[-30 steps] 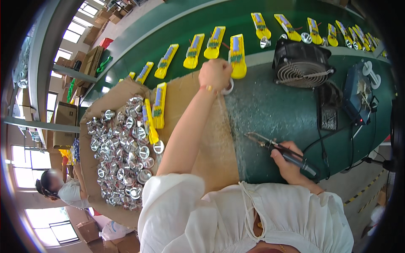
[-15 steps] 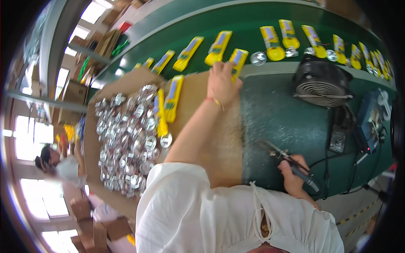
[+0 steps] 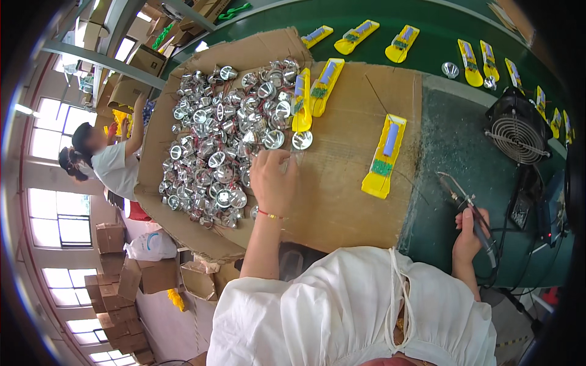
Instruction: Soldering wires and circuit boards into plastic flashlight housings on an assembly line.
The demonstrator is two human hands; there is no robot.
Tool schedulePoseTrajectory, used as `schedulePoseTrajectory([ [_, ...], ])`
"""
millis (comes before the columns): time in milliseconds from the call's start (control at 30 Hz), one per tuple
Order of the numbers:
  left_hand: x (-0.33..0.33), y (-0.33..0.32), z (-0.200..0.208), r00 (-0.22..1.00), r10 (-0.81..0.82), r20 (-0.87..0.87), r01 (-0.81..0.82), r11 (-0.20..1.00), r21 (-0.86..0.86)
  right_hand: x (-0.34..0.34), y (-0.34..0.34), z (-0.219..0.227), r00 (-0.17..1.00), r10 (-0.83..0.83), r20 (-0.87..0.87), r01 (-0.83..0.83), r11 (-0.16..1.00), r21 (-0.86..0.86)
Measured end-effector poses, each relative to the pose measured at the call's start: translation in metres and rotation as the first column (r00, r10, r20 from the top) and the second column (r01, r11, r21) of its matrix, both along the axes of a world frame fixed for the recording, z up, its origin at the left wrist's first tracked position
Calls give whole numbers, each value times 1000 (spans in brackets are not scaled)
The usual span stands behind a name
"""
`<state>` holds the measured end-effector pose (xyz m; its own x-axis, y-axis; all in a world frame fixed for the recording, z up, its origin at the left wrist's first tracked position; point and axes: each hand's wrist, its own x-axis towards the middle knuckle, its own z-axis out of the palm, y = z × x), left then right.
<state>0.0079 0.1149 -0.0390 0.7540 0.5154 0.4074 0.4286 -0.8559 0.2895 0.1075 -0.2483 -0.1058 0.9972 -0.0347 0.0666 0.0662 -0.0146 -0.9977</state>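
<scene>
My left hand [image 3: 274,183] hovers at the near right edge of a heap of silvery cup-shaped reflectors [image 3: 217,160], its fingers bent and loosely apart, with nothing visible in them. One reflector [image 3: 302,140] lies just beyond its fingertips. To its right, a yellow plastic housing [image 3: 373,183] rests on the cardboard sheet [image 3: 336,213], holding a purple cell, a green circuit board and thin wires. Two more yellow housings [image 3: 323,91] lean by the heap. My right hand [image 3: 469,235] is wrapped round a soldering iron [image 3: 482,229] with a thin bent metal tube, above the green bench.
A black fan [image 3: 516,131] stands at the bench's far right, beside a blue soldering station [image 3: 554,204] with cables. Several yellow housings [image 3: 403,44] lie along the green belt [image 3: 439,36] at the back. A co-worker [image 3: 110,158] is off to the left near cardboard boxes [image 3: 116,293].
My left hand has drawn a yellow housing from the belt's edge onto the cardboard, let it go, and moved left to the reflectors. My right hand still holds the soldering iron. The view has shifted left.
</scene>
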Motion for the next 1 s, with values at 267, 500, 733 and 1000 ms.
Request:
schedulePoseTrajectory([
  [267,1,-6,-33,995,9,-97,-8,1000,5,-8,2,6,999,-22,41,25,995,-97],
  [500,-22,-42,-23,976,-216,-10,206,943,-262,-2,13,18,997,22,71,-18,998,-66],
  [733,-27,-21,-11,954,-285,94,251,929,274,-15,12,20,999,15,47,-12,997,-83],
  [1000,26,-25,-33,818,-559,-140,571,756,321,-22,22,30,995,56,83,-53,998,-36],
])
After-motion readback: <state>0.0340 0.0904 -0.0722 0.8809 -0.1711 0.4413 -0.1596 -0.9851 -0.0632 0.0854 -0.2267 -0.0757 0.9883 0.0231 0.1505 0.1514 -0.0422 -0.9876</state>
